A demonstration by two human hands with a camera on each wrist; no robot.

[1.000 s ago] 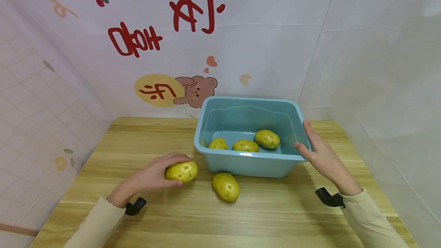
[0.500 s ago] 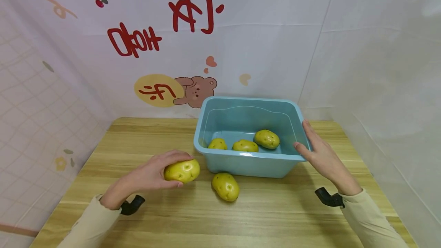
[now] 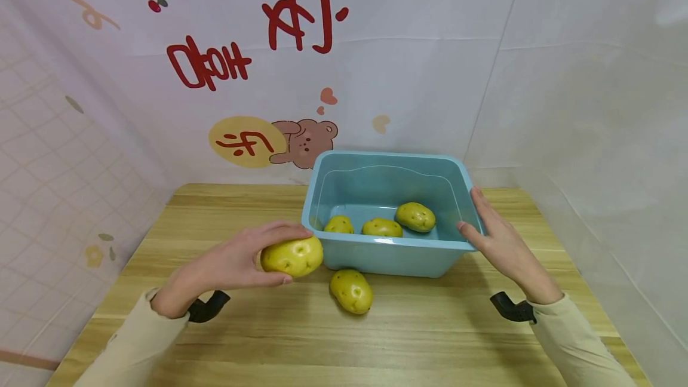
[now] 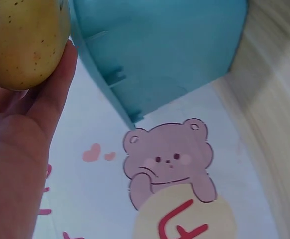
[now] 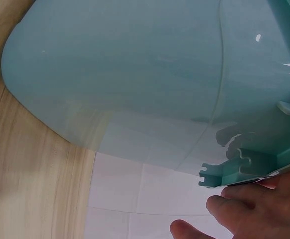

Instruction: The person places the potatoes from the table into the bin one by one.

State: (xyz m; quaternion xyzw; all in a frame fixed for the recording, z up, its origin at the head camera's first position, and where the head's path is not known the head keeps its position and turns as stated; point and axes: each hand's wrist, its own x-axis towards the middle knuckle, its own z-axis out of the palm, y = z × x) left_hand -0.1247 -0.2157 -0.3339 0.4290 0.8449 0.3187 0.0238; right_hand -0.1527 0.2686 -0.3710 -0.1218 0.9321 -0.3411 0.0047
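Note:
In the head view, my left hand (image 3: 244, 258) grips a yellow potato (image 3: 292, 257), thumb below and fingers over its top, just off the front left corner of a blue plastic bin (image 3: 398, 243). The left wrist view shows that potato (image 4: 23, 42) up close beside the bin's outer wall (image 4: 169, 55). My right hand (image 3: 502, 243) holds the bin's right rim, with the thumb over the edge and the fingers along the outside. Several potatoes (image 3: 415, 217) lie on the bin's floor. Another potato (image 3: 352, 292) rests on the table in front of it.
The wooden table (image 3: 408, 339) runs up to a white printed cloth (image 3: 419, 76) behind the bin. More cloth hangs at the left and right sides. A black curved piece (image 3: 513, 307) sits at the right wrist, and a similar one (image 3: 208, 307) at the left.
My left hand has lifted the potato and carried it slightly right and forward, closer to the bin's corner. The right hand, the bin and the other potatoes stay where they were.

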